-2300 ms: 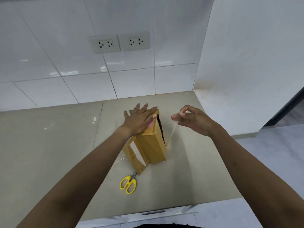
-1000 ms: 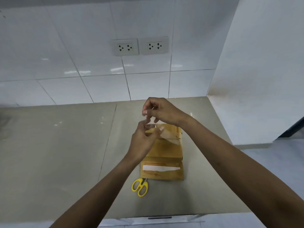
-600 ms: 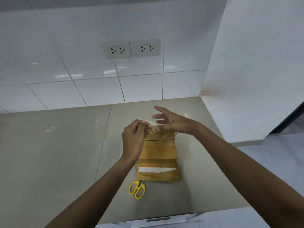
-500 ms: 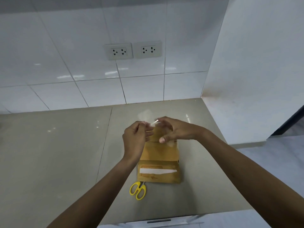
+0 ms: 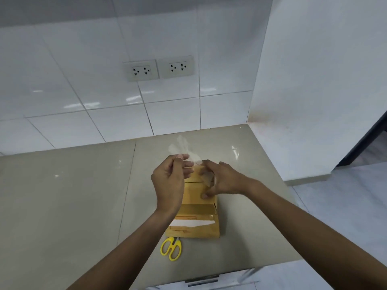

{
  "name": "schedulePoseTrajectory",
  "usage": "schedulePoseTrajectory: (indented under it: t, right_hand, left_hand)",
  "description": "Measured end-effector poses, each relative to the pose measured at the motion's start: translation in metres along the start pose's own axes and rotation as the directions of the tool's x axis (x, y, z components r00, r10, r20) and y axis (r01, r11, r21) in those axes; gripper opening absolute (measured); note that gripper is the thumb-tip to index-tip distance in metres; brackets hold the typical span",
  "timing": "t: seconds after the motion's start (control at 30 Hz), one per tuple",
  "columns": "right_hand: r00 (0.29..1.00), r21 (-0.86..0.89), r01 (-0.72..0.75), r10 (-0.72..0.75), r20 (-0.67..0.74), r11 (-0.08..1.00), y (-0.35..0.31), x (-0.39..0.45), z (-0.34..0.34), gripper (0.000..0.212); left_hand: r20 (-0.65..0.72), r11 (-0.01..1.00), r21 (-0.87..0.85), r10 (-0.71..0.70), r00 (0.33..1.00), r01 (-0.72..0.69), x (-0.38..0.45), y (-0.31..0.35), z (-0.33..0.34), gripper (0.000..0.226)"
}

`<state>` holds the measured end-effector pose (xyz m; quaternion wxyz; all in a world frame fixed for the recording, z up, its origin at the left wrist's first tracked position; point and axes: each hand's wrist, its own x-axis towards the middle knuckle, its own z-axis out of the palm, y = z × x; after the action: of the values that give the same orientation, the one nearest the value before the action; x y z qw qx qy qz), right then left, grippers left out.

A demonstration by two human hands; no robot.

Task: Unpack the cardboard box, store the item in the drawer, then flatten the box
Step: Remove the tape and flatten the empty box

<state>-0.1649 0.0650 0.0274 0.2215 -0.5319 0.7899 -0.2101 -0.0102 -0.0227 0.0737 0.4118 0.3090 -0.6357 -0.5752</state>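
**Tape off, box down flat on the counter**

Lying flat at centre of the beige countertop [image 5: 62,195]: the cardboard box [image 5: 196,222], torn white label strip facing up, far end under the hands. Left hand [image 5: 169,185] raised at 12 o'clock of the box, fingertips pinching a wispy strip of clear tape [image 5: 184,149]. Right hand [image 5: 219,181] just at 3 o'clock of the left, fingers curled; looks to be catching the tape's other end, thumb low near the cardboard, though exact contact unclear through the blur. Yellow scissors [image 5: 171,248] parked at 6 o'clock of the box, touching or nearly touching its near edge.

Trouble ahead, as a judgement: sticky tape clinging to fingers or folding back onto the cardboard, costing time; a one-sided tug lifting or skidding the light box toward the scissors.

Contents: nothing visible inside the box, seemingly emptied and collapsed. Drawer front [image 5: 201,282] barely peeking at the counter's near edge, shut; contents not visible.
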Motion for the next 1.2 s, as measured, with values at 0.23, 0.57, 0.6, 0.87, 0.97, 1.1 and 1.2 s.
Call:
schedulePoseTrajectory:
  t: [0.23,0.57,0.6,0.87,0.97,1.1,1.2]
  right_hand:
    - [0.992,0.585,0.042,0.034,-0.118,0.81,-0.012,-0.008,0.002,0.078]
    - [0.978,0.191,-0.08,0.04,0.204,0.978,-0.003,-0.01,-0.01,0.073]
    - [0.974,0.15,-0.097,0.063,0.217,0.984,0.001,-0.01,0.001,0.08]
    - [0.998,0.03,0.007,-0.009,0.058,1.0,0.002,-0.005,0.023,0.098]
    - [0.999,0.089,0.024,-0.028,0.038,0.996,0.004,-0.009,0.023,0.112]
    - [0.998,0.185,0.047,-0.053,0.026,0.982,0.005,-0.013,0.027,0.11]
    - [0.999,0.395,-0.007,-0.006,0.032,0.919,-0.001,-0.017,0.028,0.088]
  left_hand:
    - [0.159,0.961,0.132,0.221,0.962,-0.243,-0.004,0.005,0.0,0.022]
    - [0.193,0.917,0.16,0.334,0.922,-0.366,-0.007,0.001,0.001,0.025]
    - [0.198,0.905,0.165,0.36,0.912,-0.393,-0.008,0.001,0.002,0.027]
    - [0.167,0.821,0.152,0.528,0.833,-0.551,-0.011,0.011,0.0,0.03]
    - [0.151,0.811,0.058,0.569,0.808,-0.582,-0.007,0.03,0.002,0.027]
    - [0.137,0.856,0.0,0.512,0.848,-0.516,0.005,0.043,0.006,0.025]
    - [0.107,0.922,-0.048,0.388,0.915,-0.385,0.008,0.042,0.007,0.024]
